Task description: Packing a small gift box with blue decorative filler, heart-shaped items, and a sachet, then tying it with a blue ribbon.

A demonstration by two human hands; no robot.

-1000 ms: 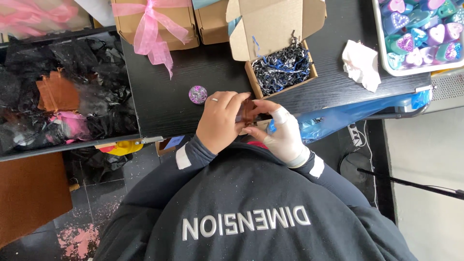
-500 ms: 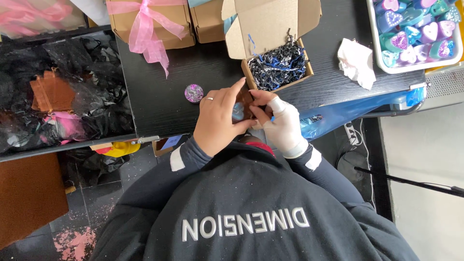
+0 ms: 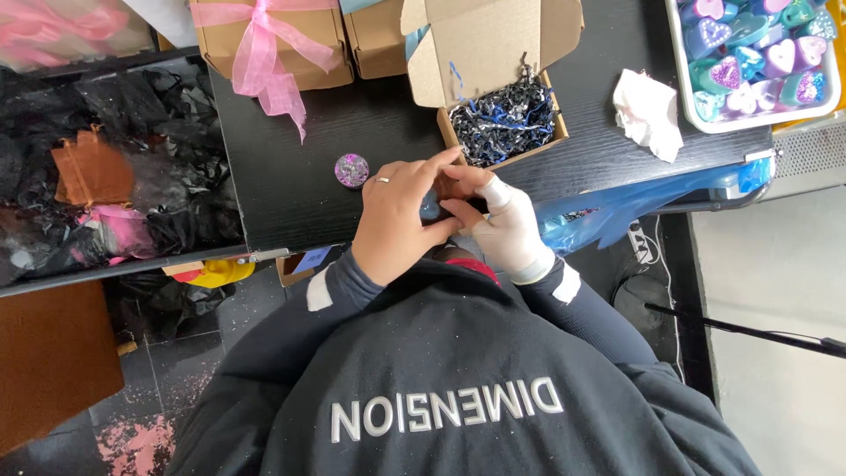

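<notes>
Head-camera view, looking down over a dark sweatshirt with pale lettering (image 3: 445, 410): fingers (image 3: 441, 163) of the left hand (image 3: 401, 216) and of the right hand (image 3: 507, 229), the right one wrapped in a white glove or bandage, are pinched together on a small dark object (image 3: 432, 207), largely hidden between them, so its kind cannot be told. Both hands meet at the near edge of the black desk (image 3: 291, 185), with the small object held just above that edge. Just beside the left hand lies a small round purple glitter piece (image 3: 351, 169). Just beyond the fingertips stands an open cardboard box (image 3: 493, 53) filled with black and blue shredded paper (image 3: 502, 119). Farther back on the desk sit a closed cardboard box tied with a pink ribbon (image 3: 264, 48) and another closed box (image 3: 374, 35). A crumpled white tissue (image 3: 648, 115) lies to the right, near a white tray (image 3: 683, 84) of heart-shaped pieces (image 3: 727, 70) in purple and teal. A bin of black wrapping material (image 3: 115, 167) sits off to the left.
</notes>
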